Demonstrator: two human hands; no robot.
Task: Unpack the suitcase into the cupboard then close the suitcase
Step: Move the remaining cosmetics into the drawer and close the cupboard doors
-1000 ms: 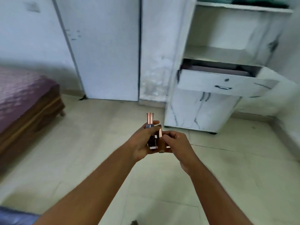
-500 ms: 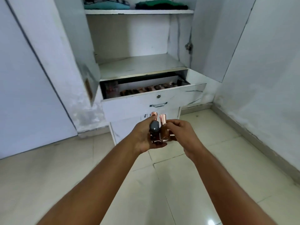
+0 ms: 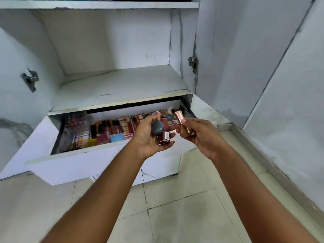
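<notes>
Your left hand (image 3: 150, 137) cups a grey-capped bottle (image 3: 157, 128) and a red bottle (image 3: 164, 135); your right hand (image 3: 201, 135) pinches a copper-capped bottle (image 3: 184, 126), with the open drawer (image 3: 98, 156) just behind both.

The cupboard (image 3: 112, 50) is white with marble-like veining, both doors open. Its drawer (image 3: 98, 162) is pulled out, holding rows of small cosmetic bottles (image 3: 112, 128) on a plaid liner. The middle shelf (image 3: 121, 86) is bare; folded clothes lie on the top shelf.
</notes>
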